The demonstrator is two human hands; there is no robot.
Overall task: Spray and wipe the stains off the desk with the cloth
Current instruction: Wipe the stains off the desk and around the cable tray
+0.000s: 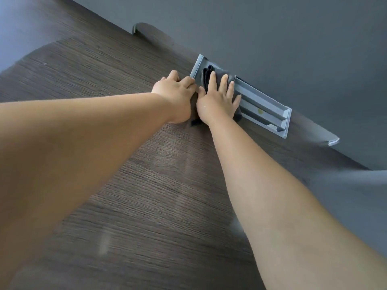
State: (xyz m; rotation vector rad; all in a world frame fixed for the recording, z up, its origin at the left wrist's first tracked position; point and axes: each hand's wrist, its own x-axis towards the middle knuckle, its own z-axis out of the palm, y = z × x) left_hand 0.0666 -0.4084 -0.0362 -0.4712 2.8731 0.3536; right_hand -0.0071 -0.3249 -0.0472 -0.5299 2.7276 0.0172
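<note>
The dark wooden worktop (pixel 125 185) fills most of the view and ends at a grey wall (pixel 272 38) toward 1 o'clock. A long grey slot cover (pixel 251 95) is set into the worktop there. The dark cloth (pixel 207 76) lies bunched over the cover's 10 o'clock end, partly on the wood.

The right hand (pixel 217 99) lies flat on the cloth with its fingers straight and spread, pressing it down. The left hand (pixel 176 91) is touching it at 9 o'clock. Its fingers are bent at the cover's edge, and I cannot tell if they pinch the cloth.

The cloth looks soft, light and limp, so it will fold into the ridges. I think a flat palm on the middle holds it best. A small yellowish spot (pixel 260 111) sits on the cover at 4 o'clock of the right hand.
</note>
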